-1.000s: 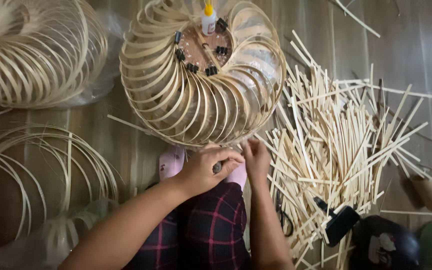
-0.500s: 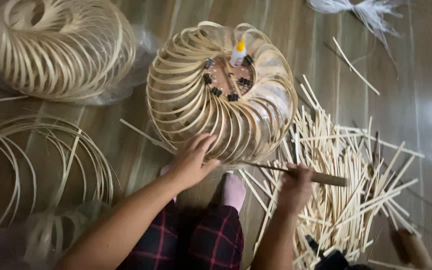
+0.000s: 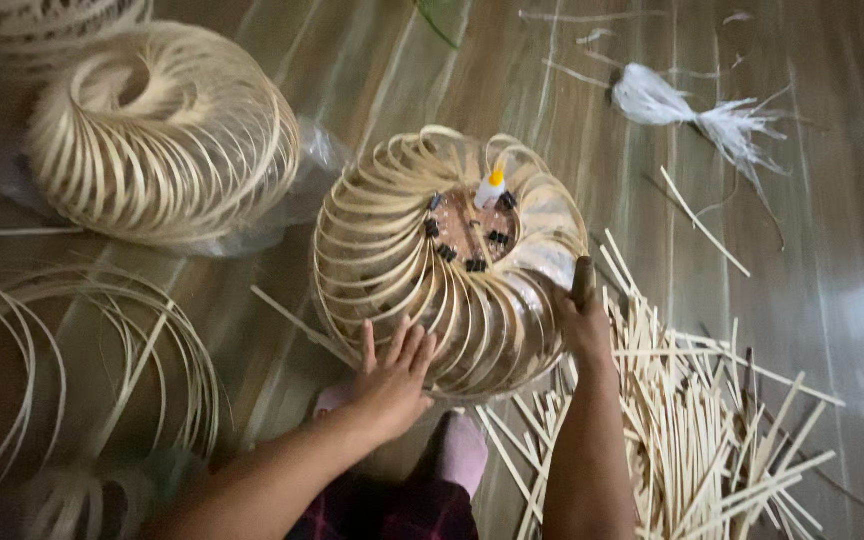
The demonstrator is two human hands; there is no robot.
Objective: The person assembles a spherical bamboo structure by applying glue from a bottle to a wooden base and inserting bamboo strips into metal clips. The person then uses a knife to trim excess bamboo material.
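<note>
1. Closest to the camera you've got dark plaid trousers (image 3: 392, 510) at the bottom edge, with a pinkish foot or slipper (image 3: 464, 452) poking out between the two forearms. Can't really tell which it is.
2. The left hand (image 3: 390, 380) is laid flat with fingers spread against the near lower side of the bamboo ring frame (image 3: 447, 265). It's an open palm pressing on the curved strips, not wrapped around anything.
3. The right hand (image 3: 582, 322) is curled tight around a dark tool handle (image 3: 583, 280), which sticks up out of the fist right at the frame's right edge. The business end of the tool is hidden, so no idea what kind it is.
4. The frame itself sits on the wooden floor (image 3: 832, 260) in the middle of the shot, just ahead of the knees. It's a doughnut shape made of loads of thin bent strips, tilted a bit toward the camera.
5. In its middle hole there's a brown disc with small black clips (image 3: 470, 243) around it, and a little white bottle with a yellow tip (image 3: 492, 187) standing on it.
6. To the right, a messy pile of flat bamboo sticks (image 3: 712, 440) is spread on the floor, touching the right forearm.
7. To the left, loose bamboo hoops (image 3: 72, 370) lie in a heap.
8. Farther back on the left, a second finished ring frame (image 3: 162, 130) sits on clear plastic.
9. Far right at the back, a wispy white bundle of fibre (image 3: 692, 110) lies on the floor.
</note>
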